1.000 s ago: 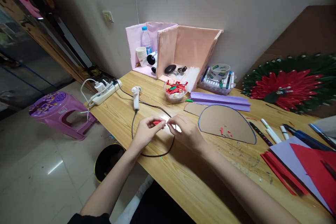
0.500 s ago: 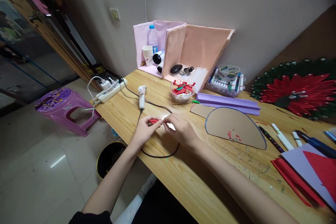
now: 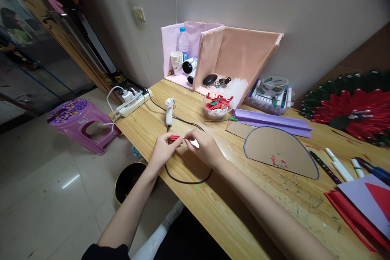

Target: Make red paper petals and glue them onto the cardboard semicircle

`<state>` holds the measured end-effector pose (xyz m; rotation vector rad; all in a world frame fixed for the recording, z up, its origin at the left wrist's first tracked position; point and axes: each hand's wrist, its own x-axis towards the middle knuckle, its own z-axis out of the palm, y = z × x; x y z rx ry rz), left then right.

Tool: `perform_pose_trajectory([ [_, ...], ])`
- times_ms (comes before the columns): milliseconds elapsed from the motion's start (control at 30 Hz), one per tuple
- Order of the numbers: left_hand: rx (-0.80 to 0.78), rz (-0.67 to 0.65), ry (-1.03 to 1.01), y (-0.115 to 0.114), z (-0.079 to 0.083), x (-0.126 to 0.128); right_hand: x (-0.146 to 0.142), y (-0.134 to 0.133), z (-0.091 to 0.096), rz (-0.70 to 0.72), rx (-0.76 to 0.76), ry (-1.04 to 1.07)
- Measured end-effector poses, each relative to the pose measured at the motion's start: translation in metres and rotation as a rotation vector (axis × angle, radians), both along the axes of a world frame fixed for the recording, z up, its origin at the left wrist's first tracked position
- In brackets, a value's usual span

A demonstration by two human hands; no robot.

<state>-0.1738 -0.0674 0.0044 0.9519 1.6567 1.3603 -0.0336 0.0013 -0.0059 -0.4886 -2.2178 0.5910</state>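
Note:
My left hand (image 3: 163, 151) and my right hand (image 3: 203, 148) meet over the wooden table (image 3: 237, 207), both pinching a small red paper piece (image 3: 174, 138) between the fingertips. A white glue gun (image 3: 168, 110) lies just beyond the hands, and its black cord (image 3: 185, 180) loops under my wrists. To the right lies a half-round cardboard piece (image 3: 278, 152) with a blue edge and small red bits on it.
A clear bowl of red and green paper scraps (image 3: 217, 105), a purple folded paper (image 3: 271, 120), a marker tray with tape (image 3: 271, 95) and a pink box (image 3: 219, 59) stand at the back. Pens (image 3: 336, 163), red sheets (image 3: 356, 217), a power strip (image 3: 134, 101), a purple stool (image 3: 77, 124) and a black bin (image 3: 129, 178) are nearby.
The view has shifted left, so everything slid to the right in the picture. My hands have stayed together on the red piece, fingers working it slightly.

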Motion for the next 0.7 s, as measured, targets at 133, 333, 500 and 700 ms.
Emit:
perform_pose_trajectory([
  [133, 0.001, 0.078, 0.007, -0.004, -0.004, -0.02, -0.011, 0.001, -0.004, -0.033, -0.214, 0.007],
  [333, 0.028, 0.168, 0.048, -0.011, 0.002, -0.047, -0.069, 0.023, -0.014, -0.307, -0.498, -0.079],
  [500, 0.042, 0.219, 0.073, -0.016, 0.012, -0.056, -0.125, 0.03, -0.014, -0.487, -0.51, -0.194],
  [700, 0.06, 0.277, 0.084, -0.023, 0.024, -0.058, -0.138, 0.04, -0.012, -0.496, -0.539, -0.153],
])
